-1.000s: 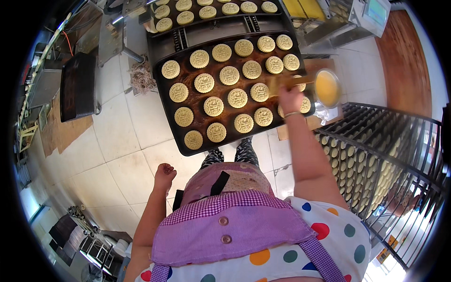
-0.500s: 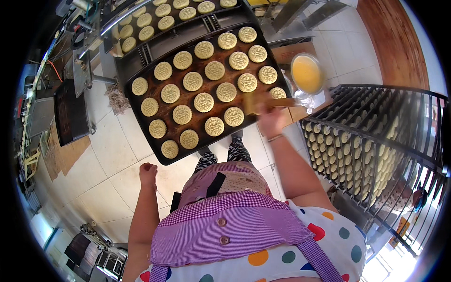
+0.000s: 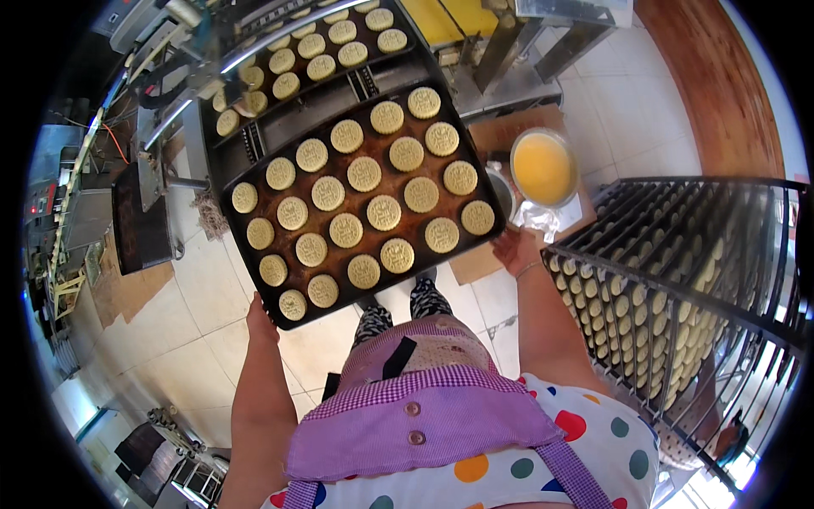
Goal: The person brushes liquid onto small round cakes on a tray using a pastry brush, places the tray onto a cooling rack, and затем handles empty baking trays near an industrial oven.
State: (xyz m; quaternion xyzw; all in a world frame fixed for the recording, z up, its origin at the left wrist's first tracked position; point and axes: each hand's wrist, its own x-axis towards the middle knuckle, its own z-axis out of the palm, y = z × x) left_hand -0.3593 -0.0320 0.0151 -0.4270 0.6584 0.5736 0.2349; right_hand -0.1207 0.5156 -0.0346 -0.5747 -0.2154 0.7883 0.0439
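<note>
A dark baking tray [image 3: 280, 242] with rows of round, pale yellow stamped mooncakes [image 3: 364, 174] is in front of me. My left hand [image 3: 262, 321] grips its near left corner, the fingers partly hidden by the rim. At the near right corner, my right hand [image 3: 516, 250] is closed against the tray's edge; some fingertips are hard to make out. Just past that hand stands a bowl of orange-yellow liquid [image 3: 543, 168], like egg wash, beside a crumpled clear plastic piece [image 3: 539, 222].
Beyond the tray, a machine conveyor [image 3: 309, 106] carries a second tray of mooncakes [image 3: 320, 67]. A black rack [image 3: 678, 191] loaded with mooncakes stands close on my right. An upright dark tray [image 3: 140, 219] leans at the left, above cardboard [image 3: 140, 288].
My right hand has left the mooncakes, no longer holds the brush, and is now at the tray's right corner. My left hand has come up to the left corner. The view has shifted.
</note>
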